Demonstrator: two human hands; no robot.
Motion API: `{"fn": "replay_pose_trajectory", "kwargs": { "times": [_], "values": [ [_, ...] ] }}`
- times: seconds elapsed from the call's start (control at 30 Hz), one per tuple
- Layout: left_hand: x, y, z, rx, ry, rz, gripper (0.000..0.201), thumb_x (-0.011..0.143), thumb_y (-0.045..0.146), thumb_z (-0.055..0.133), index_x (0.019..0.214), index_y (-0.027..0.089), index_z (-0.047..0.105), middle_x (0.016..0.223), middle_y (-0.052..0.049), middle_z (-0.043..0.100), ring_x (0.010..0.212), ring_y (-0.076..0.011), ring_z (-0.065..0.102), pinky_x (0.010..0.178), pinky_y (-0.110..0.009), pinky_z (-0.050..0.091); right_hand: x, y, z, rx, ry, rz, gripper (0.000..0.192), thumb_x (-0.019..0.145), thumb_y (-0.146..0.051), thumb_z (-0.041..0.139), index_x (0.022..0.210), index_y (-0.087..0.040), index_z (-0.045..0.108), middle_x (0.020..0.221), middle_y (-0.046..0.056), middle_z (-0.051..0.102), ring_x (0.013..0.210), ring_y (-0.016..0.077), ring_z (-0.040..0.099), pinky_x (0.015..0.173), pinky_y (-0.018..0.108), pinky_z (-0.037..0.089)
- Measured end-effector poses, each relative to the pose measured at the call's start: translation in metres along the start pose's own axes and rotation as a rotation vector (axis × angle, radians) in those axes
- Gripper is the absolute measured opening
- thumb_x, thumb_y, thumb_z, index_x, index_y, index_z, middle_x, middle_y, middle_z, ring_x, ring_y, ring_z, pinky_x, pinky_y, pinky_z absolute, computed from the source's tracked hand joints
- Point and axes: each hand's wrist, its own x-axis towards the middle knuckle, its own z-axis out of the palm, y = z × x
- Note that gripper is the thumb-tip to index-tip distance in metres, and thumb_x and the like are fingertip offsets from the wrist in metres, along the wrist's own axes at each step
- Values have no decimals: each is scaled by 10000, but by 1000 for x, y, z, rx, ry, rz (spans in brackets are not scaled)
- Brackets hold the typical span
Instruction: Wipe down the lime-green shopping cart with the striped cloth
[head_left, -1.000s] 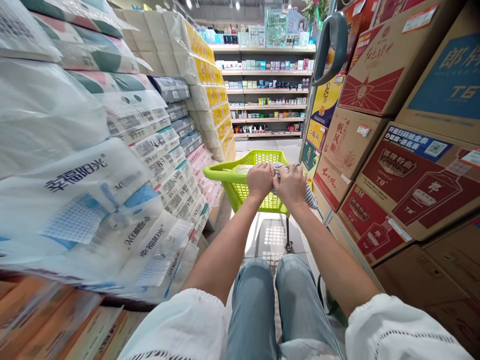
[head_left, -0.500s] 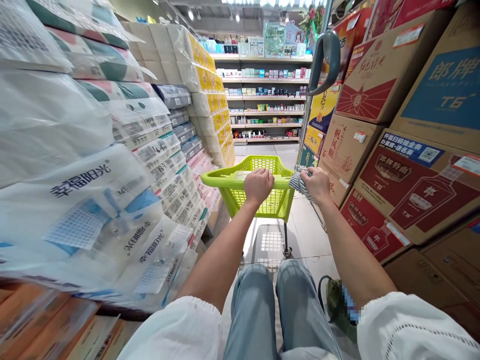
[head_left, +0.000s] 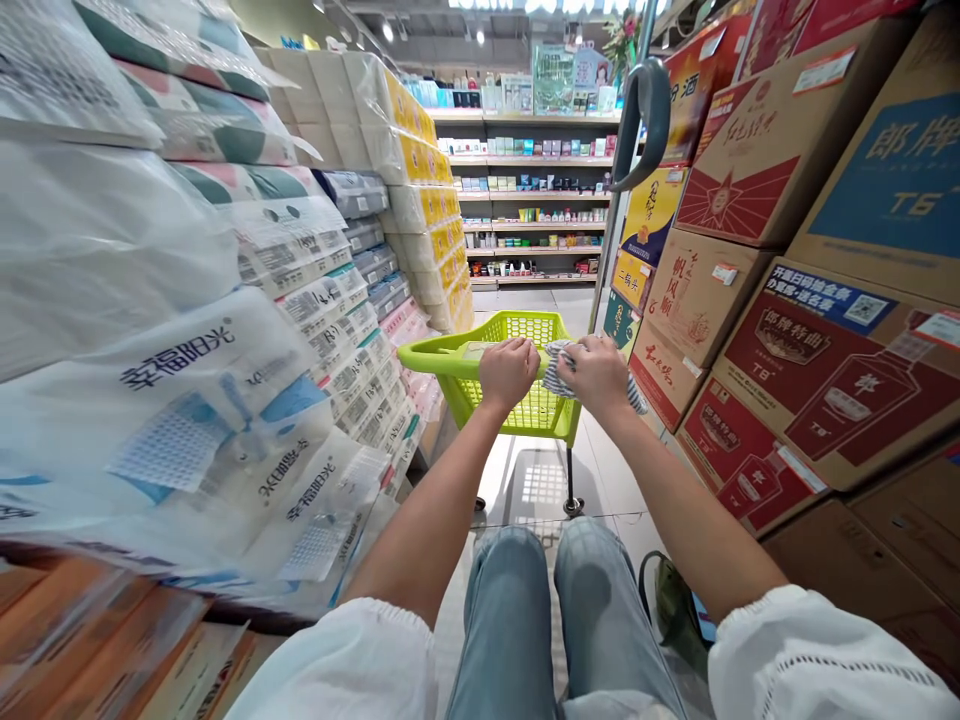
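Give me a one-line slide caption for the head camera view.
Left hand grips the green cart rim while right hand presses a striped cloth on it, between tissue packs and boxes.

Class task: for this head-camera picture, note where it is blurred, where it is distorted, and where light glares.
Head view: the tissue packs at the near left are smeared by blur; the cardboard boxes on the right bow outward with wide-angle distortion; ceiling lights flare white; the hands, left hand and right hand, on the green basket are sharp.
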Motion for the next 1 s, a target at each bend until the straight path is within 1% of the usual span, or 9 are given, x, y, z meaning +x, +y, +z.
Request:
{"fn": "replay_pose_trajectory", "kwargs": {
  "times": [0.13,0.23,0.33,0.47,0.57,0.63,0.77,0.9,1.0],
  "values": [
    [1,-1,2,-2,11,-6,345,943,288,351,894,206,682,995,-59,707,975,-209,631,847,-356,429,9,43,4,73,20,128,344,880,-443,431,982,-251,697,1051,50,629,947,233,482,751,336,370],
    [3,3,5,-18,17,-18,350,940,282,351,891,201,688,981,-61,710,968,-210,634,832,-356,435,13,53,5,132,14,206,350,880,-432,423,991,-246,698,1028,50,636,914,226,494,735,334,376],
    [4,6,9,-9,27,-36,347,935,272,357,877,191,689,972,-72,710,958,-216,639,821,-364,436,9,32,5,116,43,177,349,878,-423,434,978,-222,701,1022,81,633,938,249,480,762,367,379],
    [3,4,11,-8,45,-28,329,931,272,372,928,187,690,1024,-79,704,1010,-222,628,863,-373,432,-1,-8,4,64,68,-29,322,879,-428,455,983,-232,689,1071,100,616,1003,283,452,811,416,368],
    [1,-1,10,-24,39,-2,335,933,273,371,928,187,695,1048,-76,702,1028,-218,625,868,-368,435,-3,-12,4,62,47,-101,307,878,-426,466,1002,-245,681,1077,94,615,1011,281,455,829,416,369],
    [1,-3,8,-39,27,14,339,931,266,370,915,189,700,1031,-67,709,1004,-210,635,842,-355,447,1,0,4,67,36,-84,304,874,-417,469,985,-238,689,1046,92,623,988,269,471,825,400,377],
    [4,-4,6,-56,18,18,331,917,265,386,906,192,710,966,-57,721,947,-205,653,791,-338,471,17,36,7,113,18,18,328,869,-427,459,924,-227,713,977,77,638,922,239,512,783,355,399],
    [5,-1,7,-73,26,10,342,907,265,393,856,208,726,938,-48,729,938,-201,662,786,-329,487,31,72,11,312,-51,67,356,871,-460,445,887,-231,718,1012,46,638,916,193,561,795,308,420],
    [5,-3,7,-84,39,6,332,900,265,402,887,220,730,980,-34,728,967,-197,661,793,-327,494,31,89,15,466,-80,54,408,890,-491,413,864,-217,714,1005,48,636,936,176,580,850,295,431]
  ]
}}
